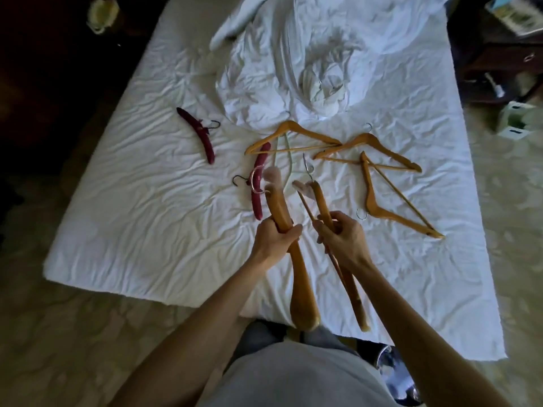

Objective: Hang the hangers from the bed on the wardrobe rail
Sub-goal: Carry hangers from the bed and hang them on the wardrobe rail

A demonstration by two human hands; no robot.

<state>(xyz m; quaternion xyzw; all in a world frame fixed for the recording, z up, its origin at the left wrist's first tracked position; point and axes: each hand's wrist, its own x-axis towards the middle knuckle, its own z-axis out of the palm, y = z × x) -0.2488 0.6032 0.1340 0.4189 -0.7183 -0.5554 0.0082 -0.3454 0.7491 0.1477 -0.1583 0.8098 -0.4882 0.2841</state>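
My left hand (274, 236) grips a thick wooden hanger (299, 283) around its middle, held above the near edge of the bed (141, 218). My right hand (342, 236) is closed on a thinner wooden hanger with a bar (351, 286), its metal hook pointing away from me. On the white sheet lie three more wooden hangers (293, 139) (370, 145) (390, 201), two dark red padded hangers (198, 133) (258, 183) and a pale thin hanger (286, 154). No wardrobe rail is in view.
A crumpled white duvet (317, 63) fills the far half of the bed. A dark nightstand (499, 54) stands at the right with small boxes (512, 118) on the floor. Pale patterned carpet (88, 333) surrounds the bed; the left is dark.
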